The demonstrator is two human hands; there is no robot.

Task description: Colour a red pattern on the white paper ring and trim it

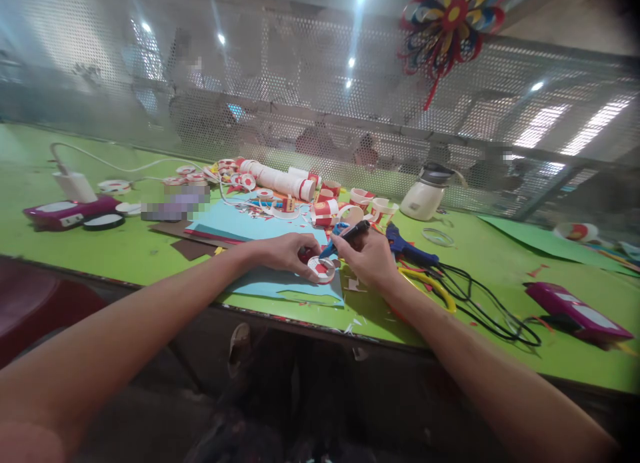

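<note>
My left hand (293,253) grips the edge of a small white paper cup base (321,270) with a red pattern in its middle, holding it low over light blue card (280,283). In my right hand (370,256) is a pen-like tool (355,232) with a dark body and a blue front end. Its tip points down at the disc, at or very near its rim; I cannot tell whether it touches. Just right of that hand lies a blue glue gun (413,252) with a black cord, and yellow-handled scissors (435,288) lie partly under the wrist.
Cut paper cups (325,212) and a white cup stack (277,178) stand behind the hands. A white kettle-like jug (426,193) is at back right. Magenta power strips (575,310) lie at both sides. Paper scraps (355,284) litter the green table (475,250); perforated metal mesh (310,83) rises behind.
</note>
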